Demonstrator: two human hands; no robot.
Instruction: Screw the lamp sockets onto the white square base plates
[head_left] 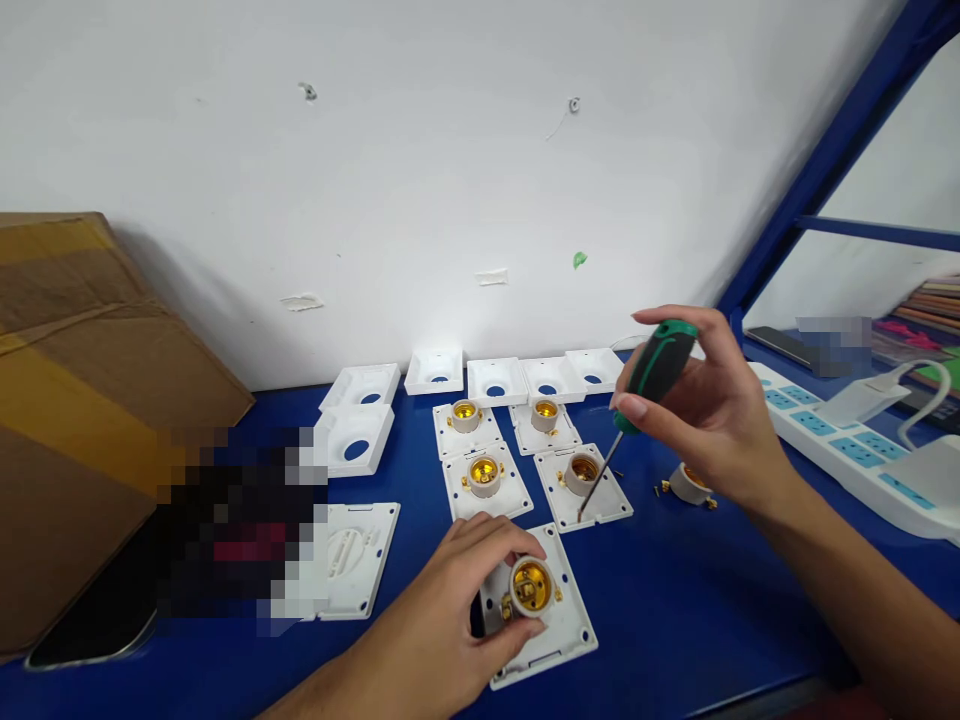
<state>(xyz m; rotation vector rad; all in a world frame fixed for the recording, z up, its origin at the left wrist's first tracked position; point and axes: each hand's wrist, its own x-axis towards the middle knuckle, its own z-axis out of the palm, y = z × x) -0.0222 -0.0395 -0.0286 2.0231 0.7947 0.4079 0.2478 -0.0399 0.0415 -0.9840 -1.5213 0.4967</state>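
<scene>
My left hand (469,590) grips a round ceramic lamp socket (531,588) with a brass lining, its thumb and fingers on opposite sides. Beneath the socket is a square white base plate (566,630) near the table's front. In my right hand (705,410) is a green and black screwdriver (660,375), tilted with its shaft pointing down and left. The screwdriver's tip appears over another white plate (611,505) that carries a lamp socket (581,475); whether it touches anything I cannot tell. A loose socket (690,484) lies under my right forearm, with small screws beside it.
More plates with sockets (484,477) stand behind. White square covers (495,380) with round holes line the wall. A bare plate (364,565) lies at left near a cardboard box (82,400). To the right are a power strip (847,450) and a blue frame post (810,160).
</scene>
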